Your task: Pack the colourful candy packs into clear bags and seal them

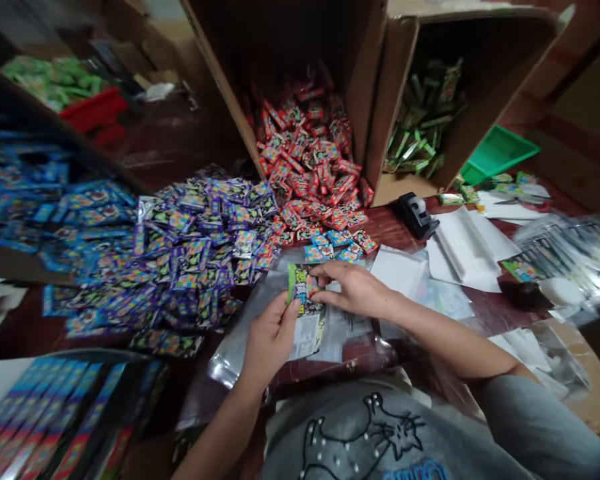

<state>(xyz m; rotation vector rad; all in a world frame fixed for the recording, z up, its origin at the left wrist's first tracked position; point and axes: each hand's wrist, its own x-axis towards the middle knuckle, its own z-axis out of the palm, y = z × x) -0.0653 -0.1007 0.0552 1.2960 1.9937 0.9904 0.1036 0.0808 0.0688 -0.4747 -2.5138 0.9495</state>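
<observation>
Green packet on top of a small stack (297,283), held just above a clear bag (233,353) at the middle of the bench's near edge. Left hand (270,337): thumb and fingers clamped on the stack's lower end, stack upright and facing the camera. Right hand (353,288): fingertips closed on the stack's right side, where a red packet shows; how many packets are in the stack I cannot tell. Purple heap (195,253) lies left of centre on the bench (170,140), touching a red heap (310,160) that spills from an open box (230,100) at the far edge. Blue heap (55,207) is at the left edge, and a few blue packets (330,253) lie just beyond the right hand. Second box (405,80), far right, holds green sticks. Black tape dispenser (417,213) and white sheets (460,247) sit toward the right edge. Step in hand, as judged — squaring a mixed set of packets between both hands over the bag. Further handling calls for a steady pinch, since slick wrappers may fan or slip, and for one hand free to hold the bag's mouth — its opening is not clear from here.
</observation>
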